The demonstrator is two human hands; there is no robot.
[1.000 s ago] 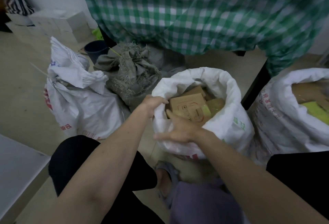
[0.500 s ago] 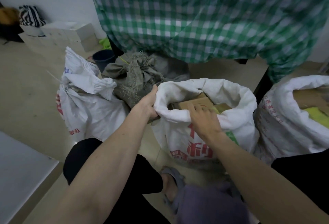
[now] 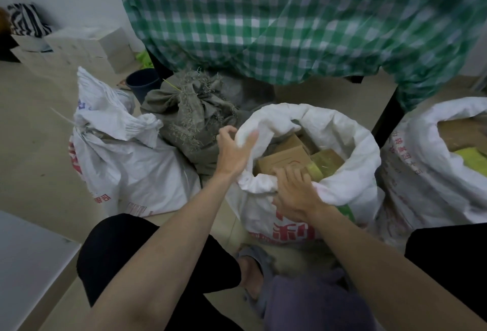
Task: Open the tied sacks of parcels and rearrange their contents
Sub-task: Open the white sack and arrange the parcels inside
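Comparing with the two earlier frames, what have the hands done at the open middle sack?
The left hand has shifted along the open sack's rolled rim, from its outer side to over the lip. The right hand has moved up from the sack's front to grip the near rim beside the cardboard box. The tied white sack and grey sack stay closed.

A green-and-white checked tablecloth (image 3: pixel 303 22) hangs behind 3 white sacks (image 3: pixel 350 172) with red print, brown cardboard parcels (image 3: pixel 283 159), a grey-green burlap sack (image 3: pixel 195 120) and a dark blue bucket (image 3: pixel 142 84).
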